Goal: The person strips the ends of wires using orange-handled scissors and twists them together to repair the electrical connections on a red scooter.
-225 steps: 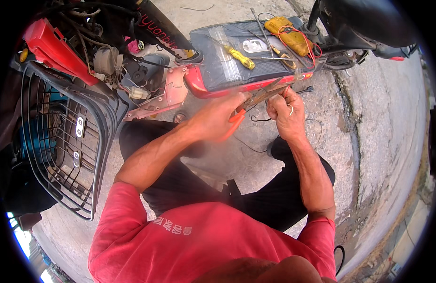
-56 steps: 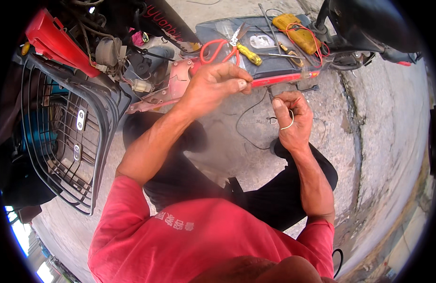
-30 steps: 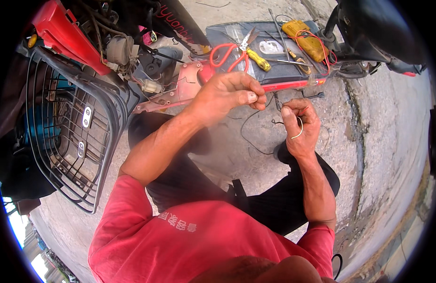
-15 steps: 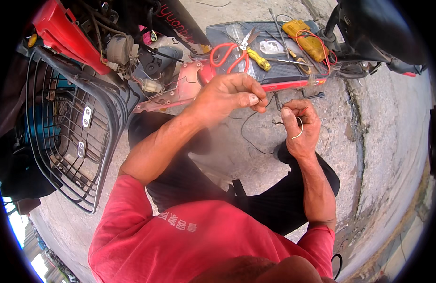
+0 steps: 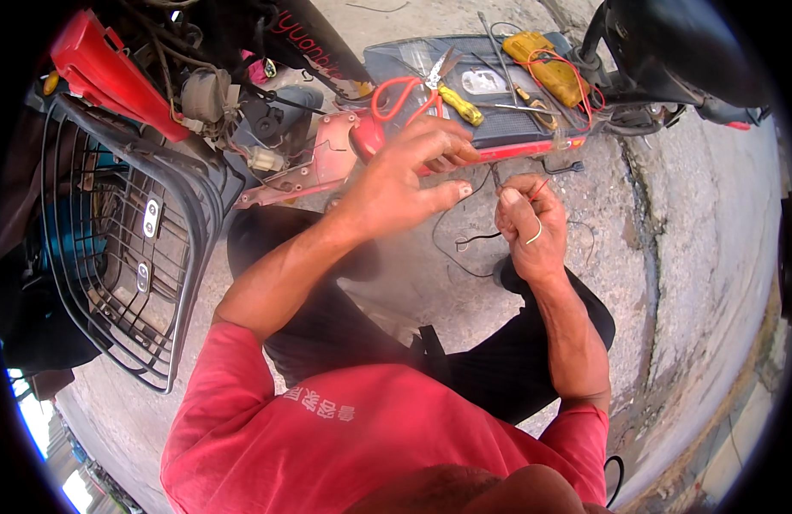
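Observation:
My left hand point(image 5: 405, 176) hovers in front of the scooter's footboard, thumb and fingers apart, with nothing visible between them. To its right, my right hand point(image 5: 533, 224) pinches thin wires between thumb and forefinger. A black wire point(image 5: 477, 237) sticks out leftward from that grip, ending in a small loop. The pale end of a wire point(image 5: 537, 231) curves over the palm side, and a short red wire point(image 5: 541, 189) shows by the fingertips. The join between them is hidden by my fingers. Beyond my left hand lie red-handled scissors point(image 5: 398, 96) and a yellow-handled screwdriver point(image 5: 462, 106).
On the scooter's footboard point(image 5: 499, 137) are a yellow multimeter point(image 5: 546, 67) with red leads and several slim tools. A wire basket point(image 5: 113, 248) stands at left, near exposed wiring and a white connector point(image 5: 265, 159). A black plug point(image 5: 574, 166) lies on the cracked concrete.
My left hand has opened from a pinch, its fingers spreading away from the thumb. My right hand has shifted slightly left, still pinching the wires; the black and red wires now show more.

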Demonstrator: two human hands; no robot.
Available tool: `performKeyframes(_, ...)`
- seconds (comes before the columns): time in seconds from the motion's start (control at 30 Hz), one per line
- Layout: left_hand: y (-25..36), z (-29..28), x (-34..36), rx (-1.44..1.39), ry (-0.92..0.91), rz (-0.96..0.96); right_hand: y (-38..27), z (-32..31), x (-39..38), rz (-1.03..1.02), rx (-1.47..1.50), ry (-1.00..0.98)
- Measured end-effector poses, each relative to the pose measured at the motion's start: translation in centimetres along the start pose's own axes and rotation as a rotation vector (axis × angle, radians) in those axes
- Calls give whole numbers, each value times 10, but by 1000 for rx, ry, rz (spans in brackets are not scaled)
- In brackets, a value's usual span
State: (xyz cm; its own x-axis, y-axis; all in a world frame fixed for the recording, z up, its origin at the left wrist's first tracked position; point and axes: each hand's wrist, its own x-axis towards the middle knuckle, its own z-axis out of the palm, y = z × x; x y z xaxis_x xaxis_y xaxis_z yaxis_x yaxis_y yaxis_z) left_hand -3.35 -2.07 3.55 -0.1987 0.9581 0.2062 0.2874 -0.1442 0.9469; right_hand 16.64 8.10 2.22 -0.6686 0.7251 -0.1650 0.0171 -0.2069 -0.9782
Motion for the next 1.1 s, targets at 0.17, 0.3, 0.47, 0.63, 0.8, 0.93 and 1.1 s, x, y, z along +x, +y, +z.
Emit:
performKeyframes(0.17, -2, 3, 0, -105, -38, -52, 1, 1, 1, 9, 58, -58)
performKeyframes(0.3, -2, 6, 1, -300, -74, -128, 3, 3, 1, 34, 75, -69)
performKeyframes(0.47, -3, 14, 0, -507, -63, -222, 1, 8, 2, 45, 50, -106)
performKeyframes(0.63, -12, 16, 0, -548, -33, -196, 1, 9, 4, 56, 66, -130)
performKeyframes(0.8, -14, 13, 1, -550, 17, -157, -1, 10, 5, 50, 55, -124)
performKeyframes(0.93, -15, 7, 2, -557, 76, -196, -1, 10, 6, 71, 55, -98)
performKeyframes(1.1, -7, -11, 5, -593, 143, -268, -1, 7, 6, 81, 68, -89)
